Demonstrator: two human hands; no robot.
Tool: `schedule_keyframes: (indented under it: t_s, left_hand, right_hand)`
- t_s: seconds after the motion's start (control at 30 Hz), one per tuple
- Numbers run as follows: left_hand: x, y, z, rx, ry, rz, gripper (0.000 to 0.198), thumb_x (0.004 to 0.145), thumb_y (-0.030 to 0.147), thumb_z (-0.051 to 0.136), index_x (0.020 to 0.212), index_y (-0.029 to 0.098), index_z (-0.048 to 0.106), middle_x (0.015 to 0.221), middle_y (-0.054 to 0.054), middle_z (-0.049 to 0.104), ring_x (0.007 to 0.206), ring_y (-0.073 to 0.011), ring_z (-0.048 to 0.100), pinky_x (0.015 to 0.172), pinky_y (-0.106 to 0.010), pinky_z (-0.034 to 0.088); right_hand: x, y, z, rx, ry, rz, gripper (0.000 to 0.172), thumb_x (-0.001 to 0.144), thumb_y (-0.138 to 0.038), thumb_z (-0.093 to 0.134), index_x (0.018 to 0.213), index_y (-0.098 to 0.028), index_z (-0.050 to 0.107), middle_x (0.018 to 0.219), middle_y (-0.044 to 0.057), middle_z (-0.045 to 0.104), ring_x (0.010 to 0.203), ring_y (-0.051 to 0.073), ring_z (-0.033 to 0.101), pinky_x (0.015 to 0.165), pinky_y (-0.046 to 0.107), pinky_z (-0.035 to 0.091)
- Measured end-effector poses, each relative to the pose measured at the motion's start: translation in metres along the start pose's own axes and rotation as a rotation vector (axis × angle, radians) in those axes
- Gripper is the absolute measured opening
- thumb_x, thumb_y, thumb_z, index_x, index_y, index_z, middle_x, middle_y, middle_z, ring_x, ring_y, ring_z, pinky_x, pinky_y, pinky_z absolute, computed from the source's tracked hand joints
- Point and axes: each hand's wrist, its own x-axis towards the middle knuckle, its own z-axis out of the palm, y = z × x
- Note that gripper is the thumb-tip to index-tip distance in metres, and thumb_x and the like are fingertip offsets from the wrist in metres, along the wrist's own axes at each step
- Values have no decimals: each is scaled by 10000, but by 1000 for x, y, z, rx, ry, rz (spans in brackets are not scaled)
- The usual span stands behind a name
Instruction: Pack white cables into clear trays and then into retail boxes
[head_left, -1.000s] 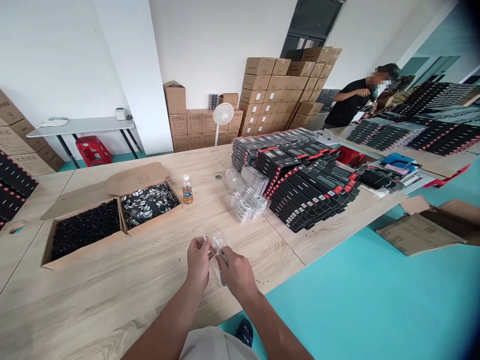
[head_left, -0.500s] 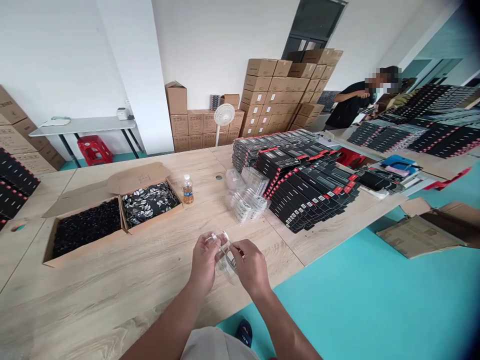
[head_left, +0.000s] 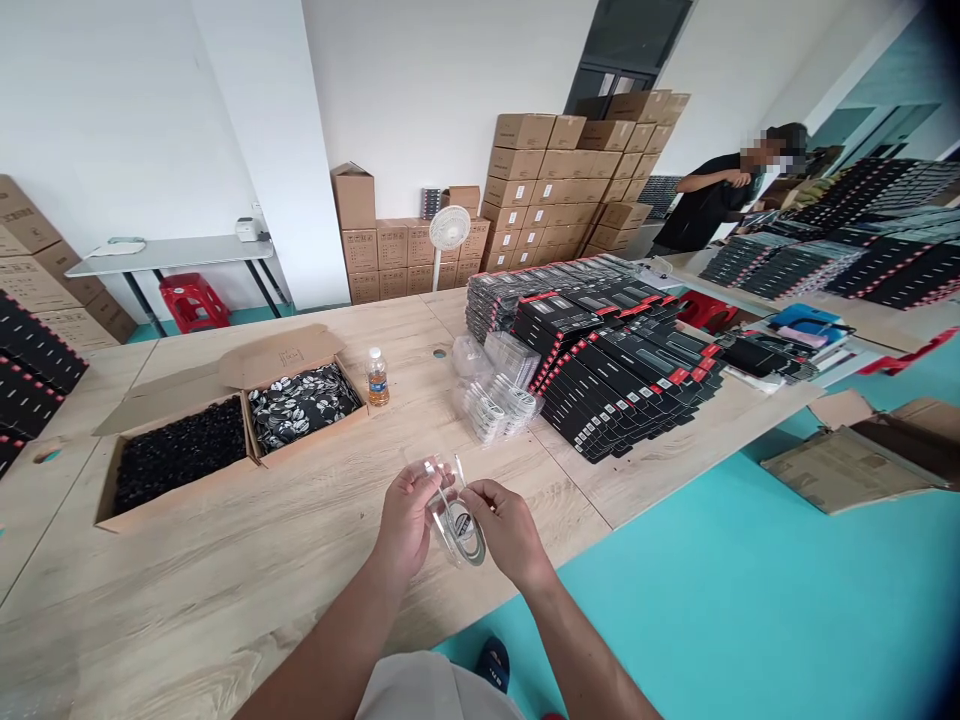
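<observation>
My left hand (head_left: 403, 518) is closed around the left side of a clear plastic blister tray (head_left: 442, 535), thumb on top near a white connector end. In the tray lies a coiled pale charging cable (head_left: 475, 548) with a dark round mark at its middle. My right hand (head_left: 511, 535) pinches the cable near its other end, whose thin white tip points up past the fingers. Both hands are over the near part of the wooden table. Beyond them sit more clear trays with coiled white cables (head_left: 487, 415).
Black-and-red flat packages (head_left: 622, 385) are heaped right of the trays. A drink bottle (head_left: 377, 380) stands beside open cartons holding small black pieces (head_left: 180, 450) and patterned black-and-white packets (head_left: 304, 405). A co-worker (head_left: 701, 210) stands at the back right. An open carton (head_left: 847, 470) lies on the floor.
My right hand has shifted slightly right and down, so the coil and its dark round mark show more fully. Both hands keep their hold.
</observation>
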Motion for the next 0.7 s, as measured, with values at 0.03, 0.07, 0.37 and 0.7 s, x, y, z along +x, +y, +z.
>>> schedule_keyframes:
  t_s: [0.03,0.07,0.37,0.7]
  left_hand:
    - [0,1,0,8,-2,-10,326,636,268,823,912,161,687,954,-97,707,916,-222,653,779,-341,515]
    - [0,2,0,13,-7,-22,326,643,269,818,922,159,688,968,-105,706,927,-226,652,791,-343,512]
    - [2,14,2,-20,-77,-94,271,678,243,792,915,162,689,851,-49,710,750,-156,652,682,-266,489]
    - [-3,15,11,25,-153,-16,188,700,251,764,840,156,683,880,-77,721,828,-198,657,761,-314,484]
  right_hand:
    - [0,-1,-1,16,-13,2,325,874,-438,516,750,-194,692,727,28,684,663,162,573,609,252,421]
    - [-1,-3,-2,35,-23,7,324,868,-441,526,743,-190,690,715,24,678,650,157,564,600,249,419]
    - [-8,-20,0,86,66,32,205,765,-378,661,732,-176,675,663,17,635,588,143,527,543,249,408]
    - [-6,-17,-1,-277,85,-151,367,953,-367,416,688,-207,614,725,32,628,644,155,563,582,254,386]
